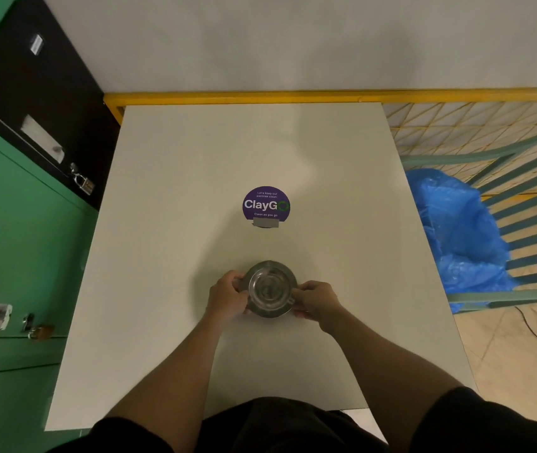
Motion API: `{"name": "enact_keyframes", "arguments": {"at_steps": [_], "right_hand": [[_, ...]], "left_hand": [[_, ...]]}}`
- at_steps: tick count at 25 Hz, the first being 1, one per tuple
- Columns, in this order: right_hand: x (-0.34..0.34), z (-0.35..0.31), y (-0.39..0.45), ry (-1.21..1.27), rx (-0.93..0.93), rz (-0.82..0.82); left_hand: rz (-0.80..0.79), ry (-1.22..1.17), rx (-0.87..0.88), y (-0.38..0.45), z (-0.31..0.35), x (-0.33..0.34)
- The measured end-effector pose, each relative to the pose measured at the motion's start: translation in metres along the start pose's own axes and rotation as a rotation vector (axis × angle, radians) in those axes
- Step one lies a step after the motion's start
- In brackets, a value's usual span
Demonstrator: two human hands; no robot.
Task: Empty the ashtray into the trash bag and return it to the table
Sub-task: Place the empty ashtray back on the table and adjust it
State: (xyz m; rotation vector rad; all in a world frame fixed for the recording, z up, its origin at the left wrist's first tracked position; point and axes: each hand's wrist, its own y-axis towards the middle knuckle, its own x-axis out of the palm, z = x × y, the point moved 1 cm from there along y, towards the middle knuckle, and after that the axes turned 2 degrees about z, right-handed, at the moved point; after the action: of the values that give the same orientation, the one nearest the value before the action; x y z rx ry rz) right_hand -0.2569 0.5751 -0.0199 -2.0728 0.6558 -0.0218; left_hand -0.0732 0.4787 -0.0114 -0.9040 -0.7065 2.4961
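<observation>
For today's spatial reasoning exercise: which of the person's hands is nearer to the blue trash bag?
Right. The right hand grips the ashtray's side facing the trash bag; the left hand grips the ashtray's far side, farther away.

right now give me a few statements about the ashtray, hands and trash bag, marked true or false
1. Both the left hand and the right hand grip the ashtray. True.
2. The ashtray is red plastic. False: it is shiny metal.
3. The trash bag is blue and sits right of the table. True.
4. The ashtray covers the purple sticker. False: the sticker lies apart, farther from the person.
5. The ashtray is held over the trash bag. False: it is over the table.
</observation>
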Motion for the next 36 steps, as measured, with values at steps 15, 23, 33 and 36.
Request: {"name": "enact_keyframes", "arguments": {"at_steps": [15,23,33,36], "right_hand": [[0.006,-0.049,0.012,-0.461,-0.251,0.02],[-0.004,-0.005,-0.007,-0.219,-0.085,0.172],[0.006,0.007,-0.021,-0.18,-0.092,0.193],[0.0,-0.004,-0.015,-0.19,-0.124,0.212]], "left_hand": [[-0.228,0.238,-0.221,0.001,0.001,0.003],[-0.027,0.291,0.093,0.036,0.037,-0.016],[-0.071,0.325,0.191,0.037,0.033,-0.003],[-0.094,0.336,0.115,0.031,0.023,-0.007]]}}
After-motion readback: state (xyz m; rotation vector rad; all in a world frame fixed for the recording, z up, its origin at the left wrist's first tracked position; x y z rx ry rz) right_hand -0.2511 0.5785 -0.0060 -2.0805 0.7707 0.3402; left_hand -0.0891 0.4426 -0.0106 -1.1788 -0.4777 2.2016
